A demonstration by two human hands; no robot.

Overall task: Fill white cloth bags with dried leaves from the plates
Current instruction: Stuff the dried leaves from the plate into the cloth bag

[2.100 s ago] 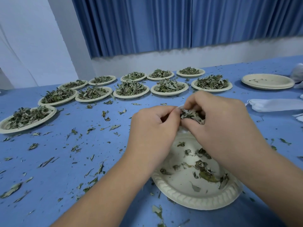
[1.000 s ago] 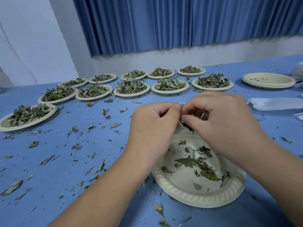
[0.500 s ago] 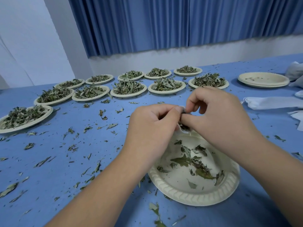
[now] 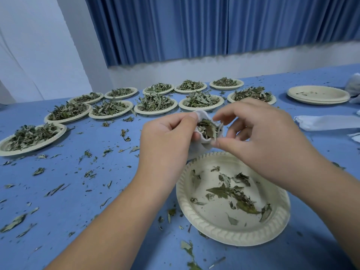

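1. A blue table (image 4: pixel 78 191) is filling most of the view, with dried leaf scraps lying scattered over it and a blue curtain (image 4: pixel 194 26) hanging behind.
2. Two rows of plates (image 4: pixel 155 113) heaped with dried leaves are sitting across the far side. A stack of empty plates (image 4: pixel 318 94) and a flat spare bag (image 4: pixel 327 122) are lying at the right.
3. A near plate (image 4: pixel 194 217) is sitting below the hands, holding only a few leaves.
4. The left hand (image 4: pixel 165 141) is gripping a white cloth bag (image 4: pixel 200 147) above the plate's far rim, with its fingers curled round the bag's body and its thumb and forefinger pinching the left side of the mouth.
5. The right hand (image 4: pixel 268 141) is meeting the bag from the right. Its thumb is touching the lower right rim and its fingers are curling narrowly over the upper right rim, so the rim is sitting between them.
6. The bag's mouth is gaping between the two hands, showing packed leaves (image 4: pixel 207 129) inside.
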